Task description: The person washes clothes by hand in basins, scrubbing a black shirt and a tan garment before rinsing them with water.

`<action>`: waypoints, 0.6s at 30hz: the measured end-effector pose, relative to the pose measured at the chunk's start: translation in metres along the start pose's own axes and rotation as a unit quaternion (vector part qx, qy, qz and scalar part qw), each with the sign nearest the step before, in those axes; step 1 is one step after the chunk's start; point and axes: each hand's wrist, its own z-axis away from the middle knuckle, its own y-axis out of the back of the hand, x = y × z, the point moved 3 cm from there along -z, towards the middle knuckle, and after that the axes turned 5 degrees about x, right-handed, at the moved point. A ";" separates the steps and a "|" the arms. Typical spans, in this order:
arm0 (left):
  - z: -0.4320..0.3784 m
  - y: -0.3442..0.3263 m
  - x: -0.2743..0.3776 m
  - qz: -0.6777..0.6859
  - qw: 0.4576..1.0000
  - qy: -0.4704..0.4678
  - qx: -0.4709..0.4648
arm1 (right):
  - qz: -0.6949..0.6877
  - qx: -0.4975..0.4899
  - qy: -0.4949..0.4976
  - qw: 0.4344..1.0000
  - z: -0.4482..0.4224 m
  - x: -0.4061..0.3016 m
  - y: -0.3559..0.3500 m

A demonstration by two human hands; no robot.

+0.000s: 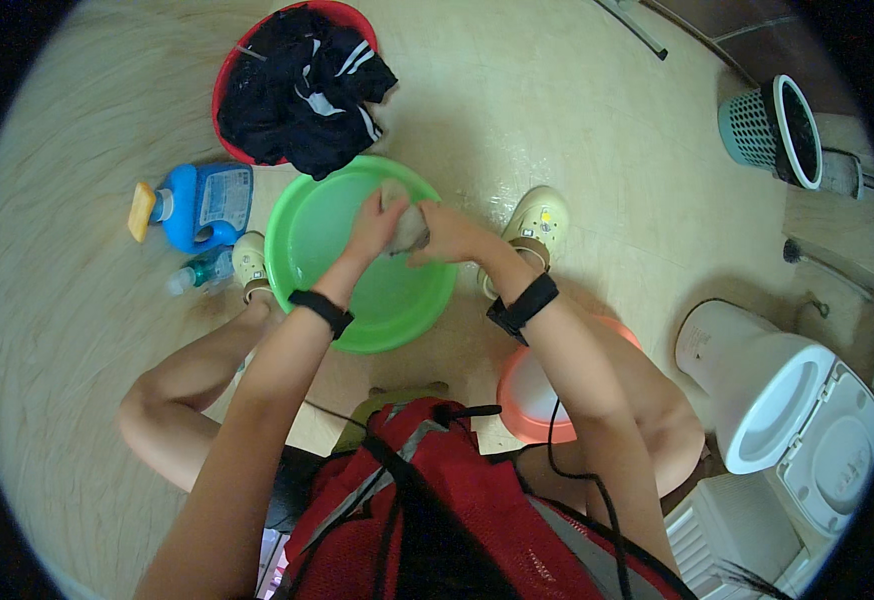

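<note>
A bunched, light grey wet cloth (407, 227) is held over the green plastic basin (437, 311), near its upper right side. My left hand (371, 225) grips the cloth from the left, fingers curled around it. On its other side, my right hand (452, 234) has its fingers and thumb closed on the same bundle. Cloudy water (320, 225) fills part of the basin below. Whether the cloth's lower end touches the water cannot be made out. Both wrists wear black straps.
A red basin (221, 124) of dark clothes (302, 90) stands beyond the green one. Left are a blue detergent jug (204, 206) and a clear bottle (208, 270). An orange basin (515, 427) sits by my right leg, a toilet (771, 397) and wastebasket (748, 129) farther right.
</note>
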 end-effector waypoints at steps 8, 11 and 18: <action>0.090 0.016 -0.074 -0.565 0.817 -0.055 -0.104 | -0.091 -0.077 -0.095 0.988 0.014 -0.018 0.056; 0.094 0.014 -0.122 -0.563 0.809 -0.029 -0.169 | -0.077 -0.065 -0.121 0.988 0.028 -0.001 0.064; 0.087 0.034 -0.139 -0.410 0.872 0.055 -0.262 | -0.021 -0.046 -0.142 0.989 0.039 0.001 0.078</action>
